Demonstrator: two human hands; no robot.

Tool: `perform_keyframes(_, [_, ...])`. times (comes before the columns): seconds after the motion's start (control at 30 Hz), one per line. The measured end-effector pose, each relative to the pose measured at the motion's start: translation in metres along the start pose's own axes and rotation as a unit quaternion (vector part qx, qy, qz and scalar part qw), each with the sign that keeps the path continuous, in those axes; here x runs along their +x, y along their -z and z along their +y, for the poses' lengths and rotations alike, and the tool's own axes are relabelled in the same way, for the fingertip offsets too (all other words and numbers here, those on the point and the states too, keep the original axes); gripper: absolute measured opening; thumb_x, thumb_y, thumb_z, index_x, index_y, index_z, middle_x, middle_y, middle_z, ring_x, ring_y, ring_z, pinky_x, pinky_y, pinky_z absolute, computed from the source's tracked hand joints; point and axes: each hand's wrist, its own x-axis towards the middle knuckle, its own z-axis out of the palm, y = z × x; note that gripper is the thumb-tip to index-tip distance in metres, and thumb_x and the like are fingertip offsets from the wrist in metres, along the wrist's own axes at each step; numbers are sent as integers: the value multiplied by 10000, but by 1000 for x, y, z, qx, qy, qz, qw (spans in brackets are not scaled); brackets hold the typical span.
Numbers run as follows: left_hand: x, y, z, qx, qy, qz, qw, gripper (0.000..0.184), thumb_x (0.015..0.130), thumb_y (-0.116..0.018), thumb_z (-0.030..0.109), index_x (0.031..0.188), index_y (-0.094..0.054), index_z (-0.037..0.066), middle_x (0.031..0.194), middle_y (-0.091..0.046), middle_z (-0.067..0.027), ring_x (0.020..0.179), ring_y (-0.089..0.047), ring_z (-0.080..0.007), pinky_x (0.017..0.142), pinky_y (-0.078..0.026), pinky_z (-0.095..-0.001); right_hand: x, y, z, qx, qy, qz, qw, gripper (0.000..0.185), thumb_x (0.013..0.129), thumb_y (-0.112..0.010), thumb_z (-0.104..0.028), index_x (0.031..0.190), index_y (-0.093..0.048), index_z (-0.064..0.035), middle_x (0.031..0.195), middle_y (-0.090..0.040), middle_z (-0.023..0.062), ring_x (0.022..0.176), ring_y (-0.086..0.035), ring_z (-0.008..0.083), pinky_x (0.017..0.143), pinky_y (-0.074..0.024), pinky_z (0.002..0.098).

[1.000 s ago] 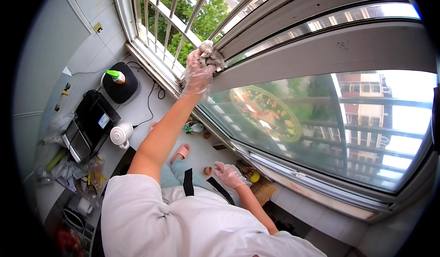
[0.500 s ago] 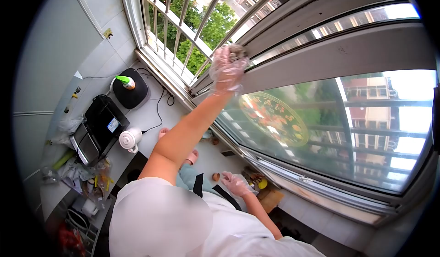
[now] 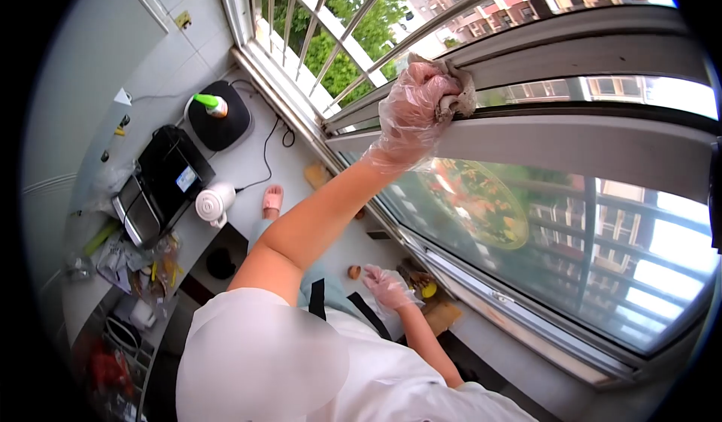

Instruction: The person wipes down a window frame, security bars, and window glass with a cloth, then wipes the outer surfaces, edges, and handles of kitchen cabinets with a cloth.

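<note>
Now, left hand: grips grey cloth against window frame.
Cloth: best pressed evenly along frame.
Right hand: loosely curled; whether holding something, I cannot tell.

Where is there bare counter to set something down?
Bare patches: between the kettle, black pad and cable; and between the cable, slipper and yellowish block. It is crowded at the bags beside the black appliance.

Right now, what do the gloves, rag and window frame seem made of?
Gloves: likely thin clear plastic, glossy, crinkled, skin showing through. Rag: probably cloth, matte, bunched in soft folds. Window frame: pale, smooth, low sheen; could be painted metal or plastic.
</note>
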Motion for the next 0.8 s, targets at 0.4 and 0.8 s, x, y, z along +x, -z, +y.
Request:
perform_keyframes(0.4, [-54, 15, -102, 129, 47, -13, 990, 203, 670, -673, 49, 846, -631, 141, 898, -582, -48, 858, -607, -249, 712, -516, -354, 25, 1, -13, -47, -40, -55, 997, 362, 896, -589, -245, 1205, -577, -57, 982, -676, 155, 878, -639, 263, 808, -480, 328])
perform_keyframes(0.8, [-113, 34, -258, -390, 508, 97, 762, 127, 916, -494, 91, 856, -601, 60, 729, -563, -47, 659, -572, -151, 565, -460, -305, 22, 2, 2, -32, -47, -38, 998, 368, 890, -579, -278, 1189, -584, -63, 995, -672, 152, 894, -638, 279, 820, -479, 338])
